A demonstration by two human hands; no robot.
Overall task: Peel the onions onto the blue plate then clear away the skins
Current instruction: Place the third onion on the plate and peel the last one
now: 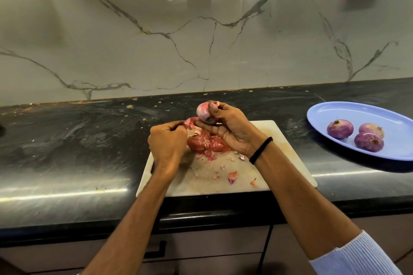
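Over the cutting board (223, 176), right hand (232, 131) grips the onion (204, 114), left hand (167, 143) pinches its skin (190, 122); blue plate (357, 116) sits to the board's right.

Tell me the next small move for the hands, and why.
Probably the left hand should pull its pinched strip of skin free and drop it on the pile of skins on the cutting board: the strip seems attached to the onion held by the right hand, not yet ready for the blue plate.
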